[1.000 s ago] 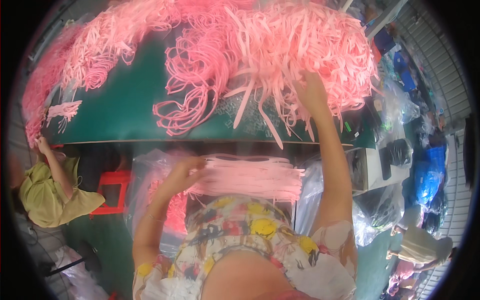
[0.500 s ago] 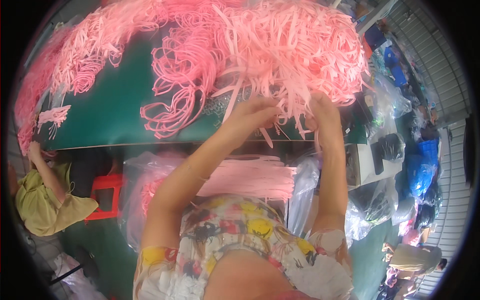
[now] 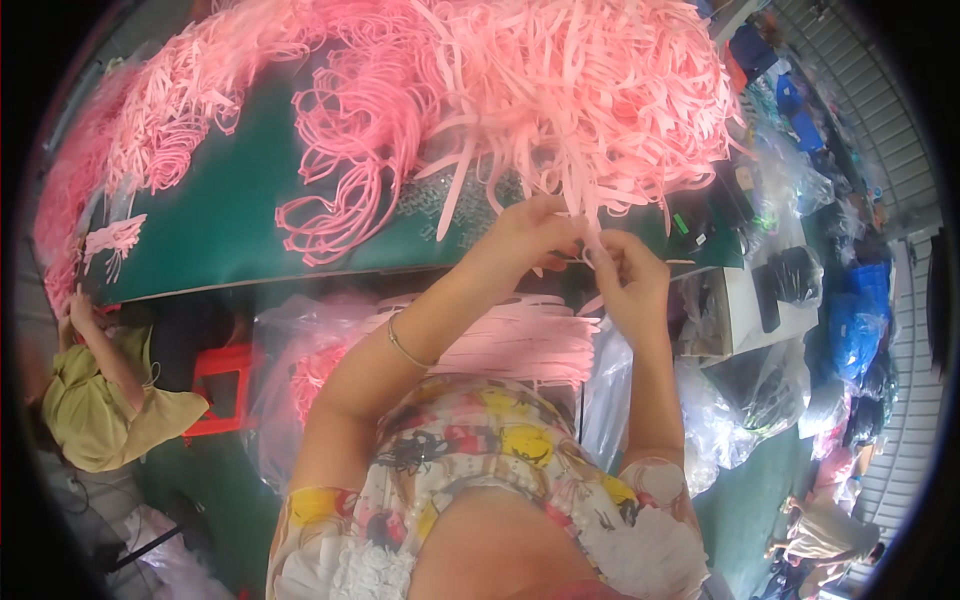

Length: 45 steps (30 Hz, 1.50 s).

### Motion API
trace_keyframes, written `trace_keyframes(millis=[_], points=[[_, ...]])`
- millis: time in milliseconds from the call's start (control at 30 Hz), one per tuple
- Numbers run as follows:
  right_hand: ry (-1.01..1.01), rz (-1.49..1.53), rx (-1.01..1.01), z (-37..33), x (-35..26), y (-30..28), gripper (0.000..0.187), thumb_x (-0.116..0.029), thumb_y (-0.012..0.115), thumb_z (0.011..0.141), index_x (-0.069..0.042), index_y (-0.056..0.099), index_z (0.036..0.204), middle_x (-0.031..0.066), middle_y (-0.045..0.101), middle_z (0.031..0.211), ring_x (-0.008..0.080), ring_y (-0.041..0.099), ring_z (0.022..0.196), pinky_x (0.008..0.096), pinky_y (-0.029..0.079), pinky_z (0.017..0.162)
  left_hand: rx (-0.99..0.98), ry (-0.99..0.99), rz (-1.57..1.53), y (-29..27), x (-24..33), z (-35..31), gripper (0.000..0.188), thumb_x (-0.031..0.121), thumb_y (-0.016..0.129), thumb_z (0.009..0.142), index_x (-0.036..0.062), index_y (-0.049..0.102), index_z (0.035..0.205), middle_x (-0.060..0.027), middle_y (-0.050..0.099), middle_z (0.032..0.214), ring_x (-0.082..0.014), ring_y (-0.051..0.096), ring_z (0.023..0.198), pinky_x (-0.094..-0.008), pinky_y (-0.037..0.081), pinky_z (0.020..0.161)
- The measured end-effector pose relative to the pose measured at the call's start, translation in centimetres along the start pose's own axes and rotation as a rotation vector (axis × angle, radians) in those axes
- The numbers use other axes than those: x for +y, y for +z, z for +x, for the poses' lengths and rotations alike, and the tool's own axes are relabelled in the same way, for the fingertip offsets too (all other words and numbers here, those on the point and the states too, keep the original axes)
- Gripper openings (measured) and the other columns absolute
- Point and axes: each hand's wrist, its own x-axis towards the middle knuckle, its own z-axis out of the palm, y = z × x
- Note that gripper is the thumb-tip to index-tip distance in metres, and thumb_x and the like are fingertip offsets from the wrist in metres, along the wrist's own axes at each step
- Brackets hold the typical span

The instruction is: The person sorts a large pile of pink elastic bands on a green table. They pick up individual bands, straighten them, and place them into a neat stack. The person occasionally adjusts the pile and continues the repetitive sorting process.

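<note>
My left hand and my right hand meet just over the table's near edge. Both are closed, fingertips pinching a pale pink strap between them; a small ring or loop seems to sit at the fingertips, too small to make out. Beyond them spreads a large tangled heap of flat pale pink straps. To its left lies a bunch of darker pink thin cords. Small clear pieces are scattered beside my left hand. Across my lap, under the table edge, rests a stack of pink straps.
The green table carries more pink straps along its far left. At the left a co-worker in a green top sits by a red stool. A white box and plastic bags stand to my right.
My right hand has moved left and down to meet my left hand, bringing the strap's parts together. My left hand has shifted slightly right. The co-worker's hands have moved a little.
</note>
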Motion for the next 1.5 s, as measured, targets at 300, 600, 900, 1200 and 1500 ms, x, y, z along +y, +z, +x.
trace_keyframes(millis=[300,600,900,1200,1500], points=[[0.236,0.449,0.014,4.0,0.5,-0.5,0.026,-0.019,0.055,0.086,0.004,0.061,0.097,0.0079,0.062,0.077,0.0155,0.058,0.066,0.0251,0.047,0.063,-0.089,-0.007,-0.214,-1.0,-0.4,-1.7,0.036,0.016,0.047,0.089,-0.0063,0.051,0.116,-0.0127,0.062,0.094,-0.0196,0.06,0.084,-0.0317,0.049,0.079],[0.197,1.122,-0.016,16.4,3.6,2.9,0.03,-0.021,0.049,0.091,-0.002,0.053,0.113,0.0068,0.059,0.092,0.0177,0.057,0.079,0.0338,0.049,0.07,-0.252,-0.037,-0.061,-1.7,0.5,-6.1,0.035,0.019,0.048,0.091,-0.007,0.053,0.114,-0.0153,0.064,0.095,-0.021,0.061,0.082,-0.0319,0.046,0.081],[0.143,1.038,0.223,8.9,0.3,-3.6,0.029,-0.022,0.053,0.091,0.0,0.053,0.111,0.0056,0.058,0.089,0.018,0.055,0.083,0.0351,0.046,0.076,0.092,-0.134,0.377,-10.2,0.8,-14.2,0.024,0.014,0.059,0.082,-0.0017,0.062,0.1,-0.0065,0.063,0.08,-0.0111,0.058,0.067,-0.0233,0.045,0.061],[0.648,0.185,-0.257,-9.8,11.3,-0.9,0.027,-0.022,0.064,0.08,0.002,0.06,0.091,0.0086,0.061,0.072,0.0192,0.059,0.06,0.0307,0.046,0.053,0.341,-0.122,0.906,-21.3,-9.9,-20.6,0.031,0.021,0.066,0.078,-0.001,0.063,0.098,-0.0091,0.065,0.077,-0.0177,0.06,0.068,-0.0298,0.048,0.06],[0.15,-0.467,-0.151,-2.4,1.6,0.9,0.019,-0.023,0.063,0.078,-0.005,0.063,0.082,0.0126,0.062,0.068,0.0312,0.059,0.063,0.0381,0.045,0.059,0.532,0.034,1.168,-23.3,-14.5,-22.1,0.038,0.023,0.067,0.077,0.0,0.06,0.106,-0.0165,0.063,0.089,-0.0271,0.061,0.081,-0.0333,0.048,0.068]])
